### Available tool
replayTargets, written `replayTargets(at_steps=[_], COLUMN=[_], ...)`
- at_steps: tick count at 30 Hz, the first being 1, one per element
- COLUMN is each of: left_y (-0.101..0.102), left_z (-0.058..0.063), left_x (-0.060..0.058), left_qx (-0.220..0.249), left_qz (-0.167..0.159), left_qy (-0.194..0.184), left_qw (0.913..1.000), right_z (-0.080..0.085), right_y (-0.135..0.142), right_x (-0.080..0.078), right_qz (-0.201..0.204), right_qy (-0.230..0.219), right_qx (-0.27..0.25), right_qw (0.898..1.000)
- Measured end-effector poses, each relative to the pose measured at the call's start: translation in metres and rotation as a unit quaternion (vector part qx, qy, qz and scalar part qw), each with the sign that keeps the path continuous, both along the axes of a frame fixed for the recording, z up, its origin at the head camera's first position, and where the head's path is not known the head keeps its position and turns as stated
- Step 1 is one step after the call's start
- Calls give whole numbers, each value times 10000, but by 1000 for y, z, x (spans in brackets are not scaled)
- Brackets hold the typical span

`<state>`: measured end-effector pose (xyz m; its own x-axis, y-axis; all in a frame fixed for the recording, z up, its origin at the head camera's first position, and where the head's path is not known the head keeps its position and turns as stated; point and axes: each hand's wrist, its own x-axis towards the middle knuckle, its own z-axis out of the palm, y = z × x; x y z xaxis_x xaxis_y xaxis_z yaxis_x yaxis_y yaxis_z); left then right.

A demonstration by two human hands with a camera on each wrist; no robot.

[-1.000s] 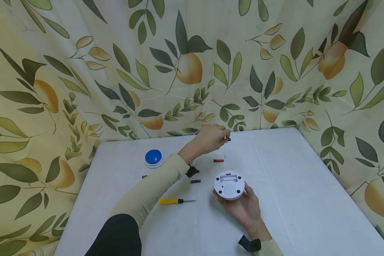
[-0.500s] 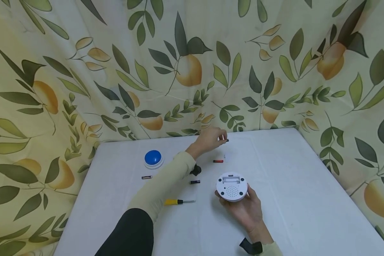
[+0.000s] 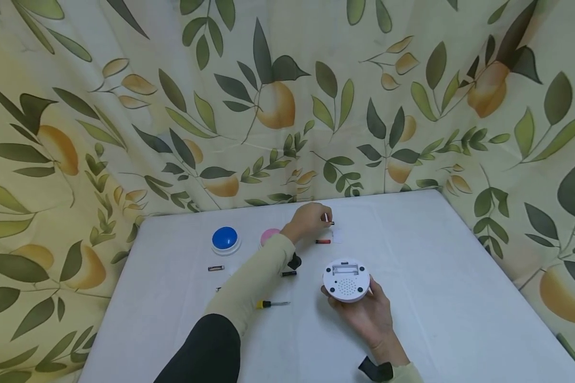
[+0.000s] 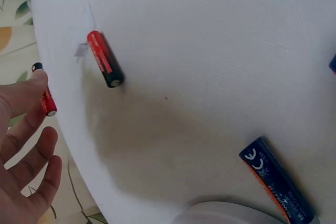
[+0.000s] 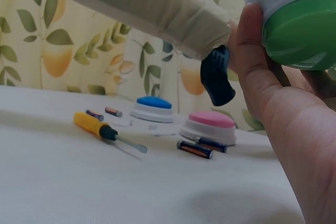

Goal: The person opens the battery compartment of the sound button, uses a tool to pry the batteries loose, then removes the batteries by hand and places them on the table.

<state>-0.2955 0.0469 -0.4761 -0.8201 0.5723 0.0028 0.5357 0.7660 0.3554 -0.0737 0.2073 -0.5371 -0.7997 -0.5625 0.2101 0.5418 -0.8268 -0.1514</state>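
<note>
My left hand point(image 3: 309, 221) pinches a red-and-black battery point(image 4: 48, 100) between thumb and forefinger, above the far part of the table. Beneath and beside it lies another red-and-black battery point(image 4: 105, 59). My right hand point(image 3: 364, 316) grips a round white push-button device point(image 3: 346, 291) by its sides. The device's underside faces up in the head view, with an uncovered battery compartment point(image 3: 346, 270), small dark feet and speaker holes. From the right wrist view, its green dome point(image 5: 304, 32) points downward.
A blue button point(image 3: 224, 238) and a partly hidden pink button point(image 5: 211, 119) stand on the white table point(image 3: 436, 266). Around them lie several dark batteries point(image 5: 195, 149). A yellow-handled screwdriver point(image 5: 93, 124) lies nearer, partly behind the left sleeve in the head view.
My left hand has come nearer and slightly left with the battery, and the pink button now shows beside the wrist. My right hand and the device have barely moved.
</note>
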Motion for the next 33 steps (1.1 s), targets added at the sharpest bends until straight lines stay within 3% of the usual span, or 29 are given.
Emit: replayTargets(at_steps=[8, 15, 23, 27, 33], left_y=[-10, -13, -8, -6, -5], left_z=[-12, -27, -26, -28, -28], left_x=[2, -2, 3, 2, 3], left_qx=[304, 131, 126, 115, 105], left_qz=[329, 248, 226, 205, 245], left_qy=[-417, -307, -284, -325, -292], left_qw=[9981, 9991, 9993, 9992, 9992], right_z=[3, 2, 3, 9, 20], right_y=[2, 4, 7, 10, 12], right_x=[1, 1, 2, 2, 1], right_qz=[-68, -159, -356, -578, -834], right_qy=[-252, -298, -253, -225, -147], right_qx=[135, 317, 460, 1023, 2398], right_qw=[9996, 9989, 9980, 9928, 9671])
